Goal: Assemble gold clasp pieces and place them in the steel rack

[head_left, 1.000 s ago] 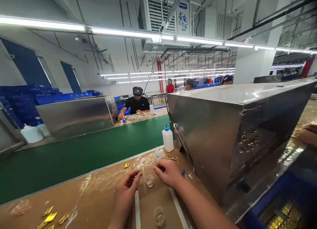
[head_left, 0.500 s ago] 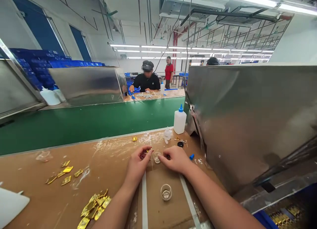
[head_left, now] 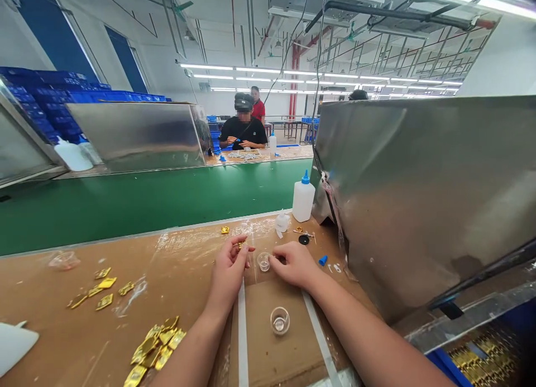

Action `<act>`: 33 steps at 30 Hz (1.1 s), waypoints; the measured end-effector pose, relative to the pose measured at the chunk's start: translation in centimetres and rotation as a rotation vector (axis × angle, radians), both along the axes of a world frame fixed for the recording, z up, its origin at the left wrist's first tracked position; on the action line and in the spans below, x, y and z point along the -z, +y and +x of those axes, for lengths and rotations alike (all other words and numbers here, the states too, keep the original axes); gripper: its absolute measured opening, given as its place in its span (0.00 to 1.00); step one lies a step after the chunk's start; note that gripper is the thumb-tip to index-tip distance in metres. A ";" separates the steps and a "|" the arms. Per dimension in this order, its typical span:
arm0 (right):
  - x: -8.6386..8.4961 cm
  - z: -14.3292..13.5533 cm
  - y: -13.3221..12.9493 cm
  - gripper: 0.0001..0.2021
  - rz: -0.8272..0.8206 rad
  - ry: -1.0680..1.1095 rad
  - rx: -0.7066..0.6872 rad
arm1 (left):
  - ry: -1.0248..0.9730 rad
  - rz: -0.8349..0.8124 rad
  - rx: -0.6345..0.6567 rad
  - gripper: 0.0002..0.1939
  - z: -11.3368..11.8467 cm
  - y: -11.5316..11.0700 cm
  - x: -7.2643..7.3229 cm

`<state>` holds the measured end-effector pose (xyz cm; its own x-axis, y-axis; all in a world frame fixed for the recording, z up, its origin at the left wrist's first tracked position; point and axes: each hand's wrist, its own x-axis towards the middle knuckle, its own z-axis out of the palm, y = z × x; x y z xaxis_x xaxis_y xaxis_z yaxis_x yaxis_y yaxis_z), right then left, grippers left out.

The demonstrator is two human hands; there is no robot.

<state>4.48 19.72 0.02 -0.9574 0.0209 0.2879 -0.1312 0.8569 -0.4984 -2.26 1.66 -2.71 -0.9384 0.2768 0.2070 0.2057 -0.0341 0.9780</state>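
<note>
My left hand (head_left: 229, 263) is raised over the bench with its fingers curled round a small gold-coloured metal piece (head_left: 241, 244), mostly hidden by the fingers. My right hand (head_left: 295, 263) is closed, its thumb and fingertips pinching the right rim of a small clear cup (head_left: 263, 262). A second clear cup (head_left: 280, 321) stands nearer me on a brown cardboard patch (head_left: 262, 353) between pale tape strips. Left of my left forearm lies a pile of gold-coloured metal pieces (head_left: 156, 342), with several more pieces (head_left: 104, 301) scattered farther left.
A white bottle with a blue nozzle (head_left: 304, 198) stands at the back, near a black round cap (head_left: 304, 239) and a blue cone-shaped cap (head_left: 322, 261). A tall metal panel (head_left: 422, 202) bounds the right side. Beyond the green surface (head_left: 159, 194), a person in black (head_left: 249, 133) sits working.
My left hand has turned slightly and its fingers have lifted a little. My right hand stays beside the small cup. The view has shifted slightly; the person in red now stands behind the seated person.
</note>
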 end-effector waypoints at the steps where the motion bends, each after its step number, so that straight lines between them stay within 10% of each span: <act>1: 0.0 0.0 0.0 0.18 -0.010 0.005 0.007 | -0.005 0.004 0.001 0.23 0.1 0.1 -0.1; 27: 1.4 -0.9 0.0 0.16 -0.195 0.023 -0.021 | 0.002 0.045 0.072 0.23 0.5 0.5 -1.0; 33: 1.2 -1.0 0.4 0.15 -0.505 0.135 0.020 | 0.049 -0.078 0.094 0.24 0.9 -0.5 -1.5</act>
<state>3.46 20.08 -1.15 -0.9106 0.2067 0.3579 -0.2087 0.5175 -0.8298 -1.34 1.15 -1.25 -0.8967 0.3801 0.2268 0.2532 0.0203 0.9672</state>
